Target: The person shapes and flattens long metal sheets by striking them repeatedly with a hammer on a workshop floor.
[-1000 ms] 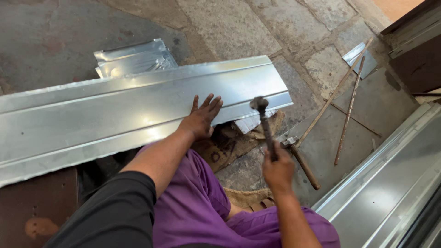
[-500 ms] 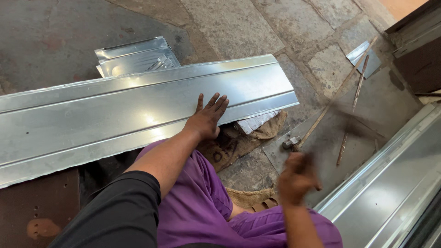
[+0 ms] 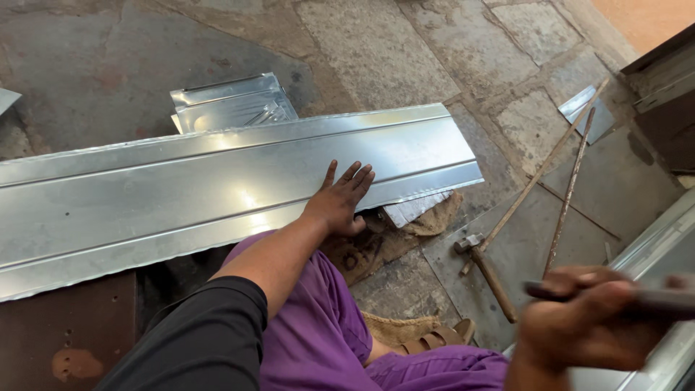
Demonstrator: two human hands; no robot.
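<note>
A long ribbed sheet of shiny metal (image 3: pixel 181 192) lies across the stone floor in front of me. My left hand (image 3: pixel 340 199) rests flat on its near edge, fingers spread. My right hand (image 3: pixel 583 318) is low at the right, blurred, shut on a dark tool handle (image 3: pixel 651 297) that points right; the tool's head is hidden. A second hammer with a wooden handle (image 3: pixel 486 271) lies on the floor between my hands.
Folded metal pieces (image 3: pixel 232 105) lie behind the sheet. Two thin rods (image 3: pixel 572 181) lie at the right, near a small metal scrap (image 3: pixel 585 108). Another metal sheet (image 3: pixel 659 246) runs along the right edge. Burlap (image 3: pixel 427 221) lies under the sheet's end.
My right hand has swung the tool down and to the right, away from the sheet's end. My left hand stayed flat on the sheet.
</note>
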